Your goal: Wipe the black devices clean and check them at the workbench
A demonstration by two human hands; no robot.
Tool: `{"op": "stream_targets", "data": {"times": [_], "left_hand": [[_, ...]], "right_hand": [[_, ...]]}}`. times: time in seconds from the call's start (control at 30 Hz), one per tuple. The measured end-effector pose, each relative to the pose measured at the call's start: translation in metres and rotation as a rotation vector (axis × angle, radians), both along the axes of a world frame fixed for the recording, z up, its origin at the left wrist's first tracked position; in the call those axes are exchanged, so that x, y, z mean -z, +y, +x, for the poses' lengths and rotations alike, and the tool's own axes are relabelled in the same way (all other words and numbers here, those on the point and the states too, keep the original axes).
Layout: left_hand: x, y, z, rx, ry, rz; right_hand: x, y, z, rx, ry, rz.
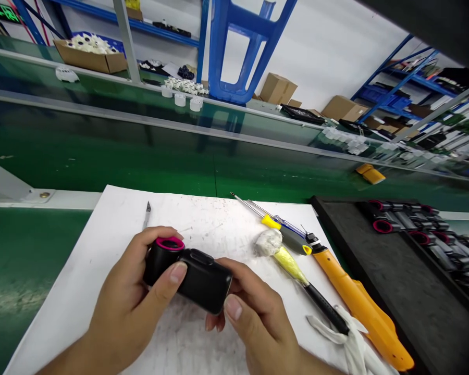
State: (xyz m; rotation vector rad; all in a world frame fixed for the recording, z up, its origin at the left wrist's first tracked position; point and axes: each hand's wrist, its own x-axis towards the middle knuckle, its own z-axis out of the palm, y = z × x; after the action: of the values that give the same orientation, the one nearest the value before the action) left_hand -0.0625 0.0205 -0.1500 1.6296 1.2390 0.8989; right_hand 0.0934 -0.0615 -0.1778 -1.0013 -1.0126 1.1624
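Note:
A black plastic device [205,281] with a round, pink-rimmed end is held above a white sheet [203,219]. Around its round end wraps my left hand [128,297], thumb pressed on the front of the casing. My right hand [258,307] grips the rectangular end between thumb and fingers. Just beyond my left hand, a craft knife [147,213] lies on the sheet. To the right are a screwdriver [273,224] with a yellow and grey handle, a tool with a white wrapped head [269,243] and black handle, and an orange electric screwdriver [355,302].
A black tray [379,265] at the right holds several similar pink-rimmed devices [383,225]. Behind the sheet runs a green conveyor [172,161]; an orange-yellow block [370,173] lies on it. A white cloth [354,338] lies by the tool handles. A cardboard box [105,62] of white parts stands on the far ledge.

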Motion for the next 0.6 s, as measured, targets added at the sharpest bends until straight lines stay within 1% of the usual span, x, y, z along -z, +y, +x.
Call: {"op": "stream_targets", "data": {"times": [0.13,0.2,0.3,0.47,0.6], "left_hand": [[0.0031,0.0053,-0.0019,0.063,-0.084,-0.176],[0.0054,0.0074,-0.0035,0.1,-0.122,-0.225],[0.0066,0.0087,-0.0053,0.138,-0.145,-0.269],[0.0047,0.0075,-0.0051,0.141,-0.167,-0.306],[0.006,0.0049,-0.0044,0.136,-0.111,-0.25]], "right_hand": [[0.0016,0.0024,-0.0012,-0.007,0.062,-0.017],[0.0011,0.0042,-0.0006,-0.015,0.093,-0.024],[-0.0006,0.0051,0.0002,-0.009,0.069,-0.027],[-0.0009,0.0019,0.0013,-0.017,0.006,-0.034],[0.0017,-0.0004,0.0045,-0.023,-0.092,-0.045]]}}
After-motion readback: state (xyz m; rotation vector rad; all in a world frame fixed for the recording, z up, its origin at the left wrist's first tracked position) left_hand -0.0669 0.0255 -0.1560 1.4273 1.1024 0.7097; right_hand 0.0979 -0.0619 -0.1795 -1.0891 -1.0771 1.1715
